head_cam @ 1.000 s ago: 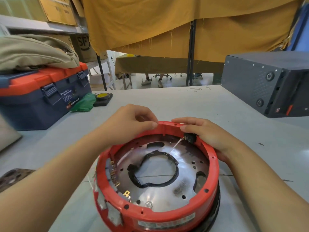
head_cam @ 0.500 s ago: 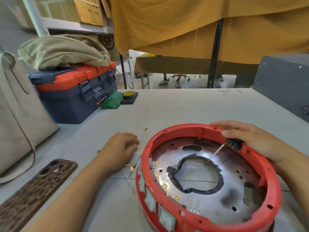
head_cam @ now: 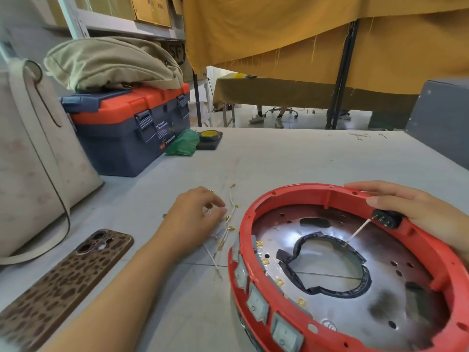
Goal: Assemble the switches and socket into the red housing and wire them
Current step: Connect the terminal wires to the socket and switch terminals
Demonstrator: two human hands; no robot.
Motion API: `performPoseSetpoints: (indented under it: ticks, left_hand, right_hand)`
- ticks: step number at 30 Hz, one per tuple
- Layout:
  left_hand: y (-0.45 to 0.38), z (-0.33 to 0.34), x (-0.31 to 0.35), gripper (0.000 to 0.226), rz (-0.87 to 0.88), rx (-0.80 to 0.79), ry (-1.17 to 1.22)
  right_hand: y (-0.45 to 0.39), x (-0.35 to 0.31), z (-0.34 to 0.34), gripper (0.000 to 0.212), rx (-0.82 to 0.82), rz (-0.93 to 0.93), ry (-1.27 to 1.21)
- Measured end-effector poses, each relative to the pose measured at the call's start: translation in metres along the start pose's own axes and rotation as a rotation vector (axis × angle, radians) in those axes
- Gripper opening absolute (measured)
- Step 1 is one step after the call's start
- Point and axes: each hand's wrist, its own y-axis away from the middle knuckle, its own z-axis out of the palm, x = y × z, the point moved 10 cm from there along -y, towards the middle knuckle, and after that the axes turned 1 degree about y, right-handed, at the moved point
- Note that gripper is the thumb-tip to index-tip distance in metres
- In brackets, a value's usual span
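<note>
left hand (head_cam: 195, 217) reaches forward, fingers curled down (grip unclear); right hand (head_cam: 416, 212) lies flat.

one head-worn wide-angle view looks forward and down, close over the table (head_cam: 291, 158), hands and forearms entering from below.

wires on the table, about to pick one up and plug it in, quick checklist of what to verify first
1. Loose wires within reach of the left hand: ok, its fingers are on the bundle.
2. One single wire separated from the rest: cannot tell, the fingers cover the strands.
3. Red housing steadied: ok, the right hand rests on its far rim.
4. Black socket seated in the wall: ok, with one white wire already on it.
5. Switches fitted: ok, grey rockers sit in the near wall.
6. Free switch terminals: ok, gold tabs show bare inside.
</note>
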Motion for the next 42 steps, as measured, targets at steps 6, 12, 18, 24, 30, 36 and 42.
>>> performPoseSetpoints:
  ticks: [6, 12, 18, 24, 30, 36, 42]
  left_hand:
    - [0.003, 0.013, -0.003, 0.018, -0.065, -0.13, -0.009]
    - [0.003, 0.01, -0.017, 0.021, -0.13, -0.144, 0.068]
    - [0.002, 0.007, -0.018, 0.022, -0.128, -0.122, 0.061]
    - [0.002, 0.004, -0.021, 0.02, -0.16, -0.154, 0.073]
    - [0.005, 0.001, -0.019, 0.015, -0.143, -0.192, 0.092]
    - [0.012, 0.006, -0.018, 0.002, -0.104, -0.336, 0.072]
    - [0.012, 0.011, -0.018, 0.005, -0.12, -0.371, 0.017]
  right_hand:
    - [-0.001, 0.002, -0.001, 0.039, 0.013, 0.006, -0.01]
    - [-0.003, 0.004, -0.003, 0.042, 0.012, 0.008, -0.007]
    - [-0.003, 0.005, -0.002, 0.038, 0.013, 0.013, -0.035]
    - [-0.002, 0.004, -0.001, 0.037, 0.019, 0.002, -0.058]
    - [-0.003, 0.009, -0.004, 0.043, 0.019, -0.02, -0.053]
    - [-0.004, 0.012, -0.008, 0.05, 0.015, -0.026, -0.026]
    - [-0.003, 0.012, -0.009, 0.059, 0.038, -0.025, -0.014]
